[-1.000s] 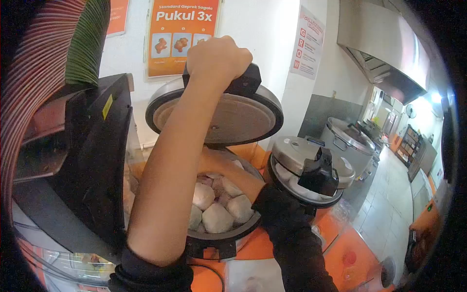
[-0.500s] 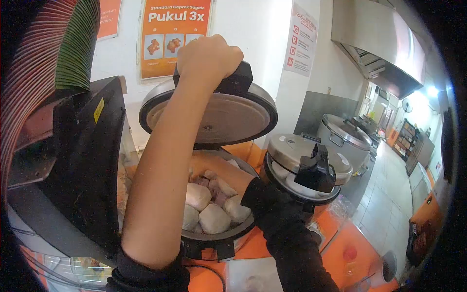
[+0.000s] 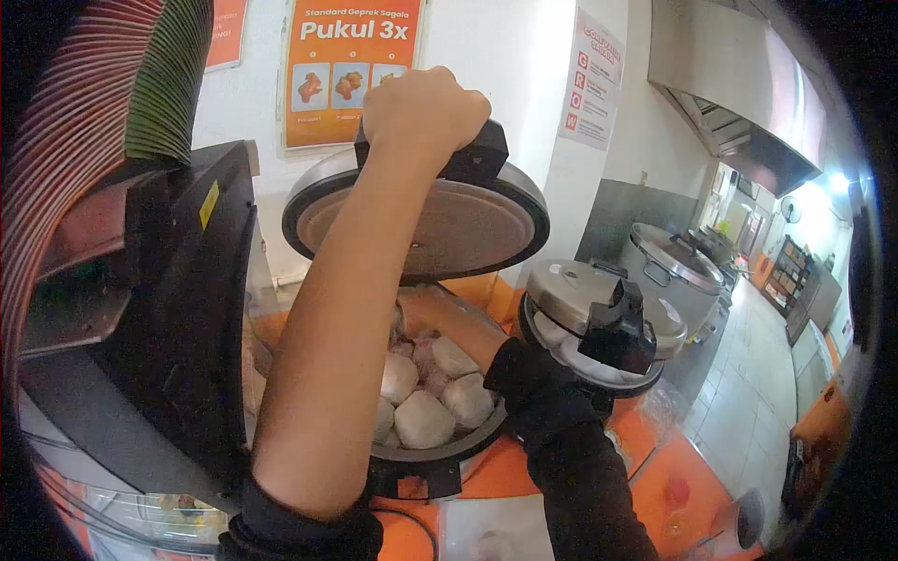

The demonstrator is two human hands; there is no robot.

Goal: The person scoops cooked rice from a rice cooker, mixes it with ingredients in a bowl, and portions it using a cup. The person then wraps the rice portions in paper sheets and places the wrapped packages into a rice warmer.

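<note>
My left hand [image 3: 426, 107] is closed round the black handle [image 3: 482, 154] of a large rice cooker's lid [image 3: 468, 229], holding it tilted up. Below it, the round rice cooker [image 3: 486, 430] stands open. Inside lie several pale, rounded bundles [image 3: 426, 419] that look like rice portions in clear wrap. My right hand [image 3: 435, 313] reaches into the back of the cooker from the right. My left forearm covers its fingers, so what they hold cannot be seen.
A second rice cooker [image 3: 580, 294] stands close on the right, its lid resting above white bundles or cloth. A black, slanted machine [image 3: 178, 327] is at left. Beyond are a large metal pot [image 3: 669, 266] and a tiled aisle [image 3: 739, 374]. The counter [image 3: 678, 467] is orange.
The whole view has shifted, with things now slightly farther right. My left hand still holds the lid up, and my right hand stays inside the cooker.
</note>
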